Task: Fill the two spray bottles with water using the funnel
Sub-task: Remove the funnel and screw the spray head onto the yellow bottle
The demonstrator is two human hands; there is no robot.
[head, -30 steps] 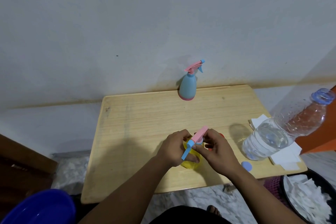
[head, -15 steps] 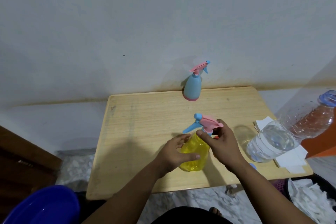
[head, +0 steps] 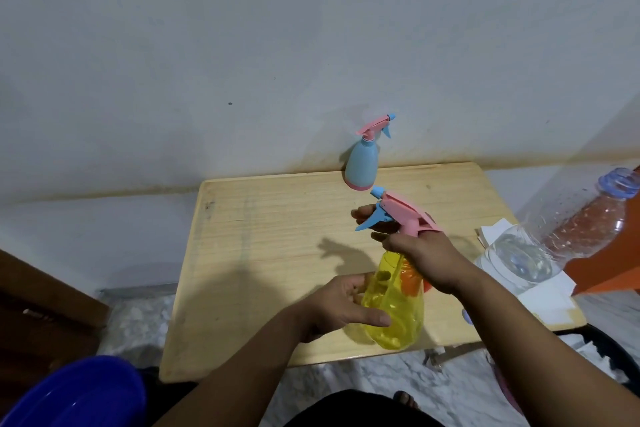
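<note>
A yellow spray bottle [head: 394, 308] with a pink and blue trigger head [head: 398, 211] is held above the wooden table [head: 263, 253]. My right hand [head: 426, 253] grips its neck, fingers around the trigger. My left hand [head: 346, 302] touches the bottle's left side with fingers spread loosely around it. An orange funnel [head: 412, 279] shows partly behind the yellow bottle, mostly hidden. A blue spray bottle [head: 362, 163] with a pink head stands upright at the table's far edge by the wall. A large clear water bottle [head: 561, 236] stands tilted in view at the right, uncapped.
White paper sheets [head: 540, 302] lie under the water bottle at the table's right edge. A small blue cap [head: 466, 316] lies near my right forearm. A blue basin [head: 76, 395] sits on the floor at lower left. A dark bin with paper [head: 609, 354] is at lower right.
The yellow bottle has come up off the table and tipped, its nozzle turning to point left and away. My right hand moved from the cap to the neck and trigger.
</note>
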